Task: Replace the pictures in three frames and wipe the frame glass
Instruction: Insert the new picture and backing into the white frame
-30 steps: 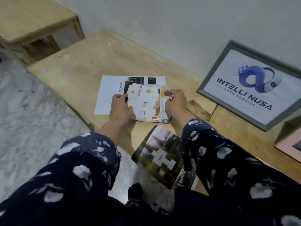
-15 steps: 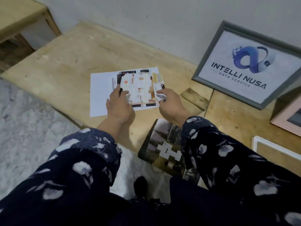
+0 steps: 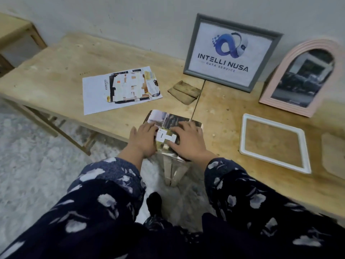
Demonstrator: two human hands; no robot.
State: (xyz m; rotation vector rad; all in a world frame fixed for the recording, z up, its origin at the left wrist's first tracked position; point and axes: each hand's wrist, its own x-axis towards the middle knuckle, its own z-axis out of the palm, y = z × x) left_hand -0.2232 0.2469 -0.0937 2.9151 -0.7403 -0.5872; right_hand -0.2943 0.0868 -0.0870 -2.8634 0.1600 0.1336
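A dark glossy picture (image 3: 169, 119) lies at the table's front edge and hangs partly over it. My left hand (image 3: 143, 140) rests on its left side, my right hand (image 3: 188, 142) on its right side, fingers laid flat on the print. A stack of pictures on a white sheet (image 3: 127, 86) lies farther back at the left. A grey frame with a logo print (image 3: 229, 53) and a pink arched frame (image 3: 300, 77) lean on the wall. A white frame (image 3: 242, 135) lies flat at the right with nothing in it.
A folded brown cloth (image 3: 183, 91) lies between the paper stack and the grey frame. A brown backing board (image 3: 334, 156) lies at the far right. The wooden table (image 3: 56, 66) stands against a white wall, and a second table (image 3: 16, 28) is at the far left.
Both hands let go of the picture stack at the back and came down onto the dark picture at the front edge. The view swung right, showing the pink and white frames.
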